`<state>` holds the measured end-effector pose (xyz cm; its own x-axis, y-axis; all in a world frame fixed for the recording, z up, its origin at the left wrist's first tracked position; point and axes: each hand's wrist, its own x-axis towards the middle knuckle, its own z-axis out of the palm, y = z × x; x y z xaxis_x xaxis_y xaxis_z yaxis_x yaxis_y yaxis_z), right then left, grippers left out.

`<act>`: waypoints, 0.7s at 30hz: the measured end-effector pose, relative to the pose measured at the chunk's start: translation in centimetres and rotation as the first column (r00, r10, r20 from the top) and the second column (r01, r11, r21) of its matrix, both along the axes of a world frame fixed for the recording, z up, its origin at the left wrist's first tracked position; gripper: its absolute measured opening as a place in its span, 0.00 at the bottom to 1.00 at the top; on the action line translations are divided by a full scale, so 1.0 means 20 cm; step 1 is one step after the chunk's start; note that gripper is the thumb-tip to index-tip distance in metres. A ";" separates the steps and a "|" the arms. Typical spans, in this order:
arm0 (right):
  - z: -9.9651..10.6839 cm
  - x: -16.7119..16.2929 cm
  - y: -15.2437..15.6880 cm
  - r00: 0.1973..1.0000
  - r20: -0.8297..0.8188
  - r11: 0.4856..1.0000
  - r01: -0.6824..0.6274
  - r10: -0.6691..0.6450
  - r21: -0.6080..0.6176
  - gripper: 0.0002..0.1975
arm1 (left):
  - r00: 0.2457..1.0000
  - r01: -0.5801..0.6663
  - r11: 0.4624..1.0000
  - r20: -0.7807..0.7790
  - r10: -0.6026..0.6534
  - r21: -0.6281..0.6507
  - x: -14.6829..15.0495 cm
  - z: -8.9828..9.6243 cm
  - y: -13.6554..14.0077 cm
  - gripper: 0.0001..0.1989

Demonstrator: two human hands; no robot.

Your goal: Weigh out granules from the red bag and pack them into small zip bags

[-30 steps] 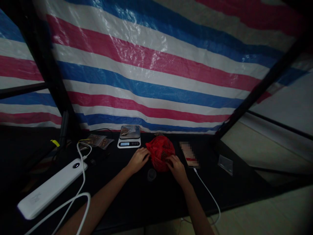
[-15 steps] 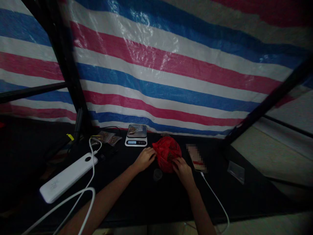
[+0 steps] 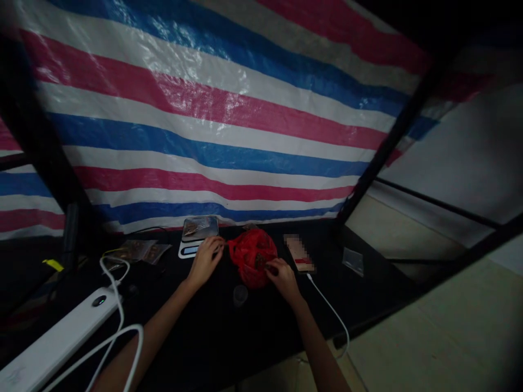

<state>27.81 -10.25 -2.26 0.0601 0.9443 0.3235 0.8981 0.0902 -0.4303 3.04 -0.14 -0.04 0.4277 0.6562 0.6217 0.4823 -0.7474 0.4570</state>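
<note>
A red plastic bag sits on the black table, with dark brownish contents visible inside it. My left hand is closed at the bag's left side, where the plastic is drawn out to a corner at my fingertips. On the opposite side, my right hand pinches the bag's right edge beside the contents. Just in front of the bag stands a small clear cup. Behind my left hand is a white digital scale, a small clear bag of brownish pieces lying on its metal plate.
Clear bags with brownish contents lie left of the scale. A white power bank and its looping cable fill the left front. At right are a phone on a white cable and a clear plastic bag. A striped sheet hangs behind.
The view has swung right, so things appear farther left. My left hand has moved away from the bag's body, stretching its left corner outward. My right hand stays at the right edge.
</note>
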 end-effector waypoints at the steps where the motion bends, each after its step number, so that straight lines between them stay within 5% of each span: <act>1: -0.01 0.01 0.00 1.000 -0.016 1.000 -0.003 0.003 -0.002 0.08 | 0.999 -0.042 0.999 0.000 0.042 0.026 -0.04 0.02 0.05 0.10; 6: -0.08 0.04 0.02 0.999 -0.001 0.997 -0.050 0.050 0.056 0.08 | 0.978 -0.164 0.980 -0.114 0.176 0.109 -0.25 0.06 0.35 0.18; 11: -0.11 0.04 0.03 0.997 0.035 0.988 -0.071 0.066 0.140 0.08 | 0.955 -0.147 0.989 -0.263 0.139 -0.010 -0.32 -0.01 0.56 0.35; 15: -0.07 0.03 0.01 0.997 0.017 0.988 -0.082 0.080 0.129 0.07 | 0.964 -0.136 0.974 -0.252 0.087 -0.183 -0.27 -0.03 0.61 0.29; 21: -0.05 0.03 0.02 0.996 -0.064 0.980 -0.041 0.054 0.193 0.08 | 0.985 -0.166 0.954 -0.089 0.148 -0.250 -0.16 0.04 0.51 0.21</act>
<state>28.42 -9.94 -3.17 0.0453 0.8676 0.4951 0.8599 0.2184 -0.4614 -0.23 9.99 0.77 0.3423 0.8514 0.3975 0.6212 -0.5225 0.5841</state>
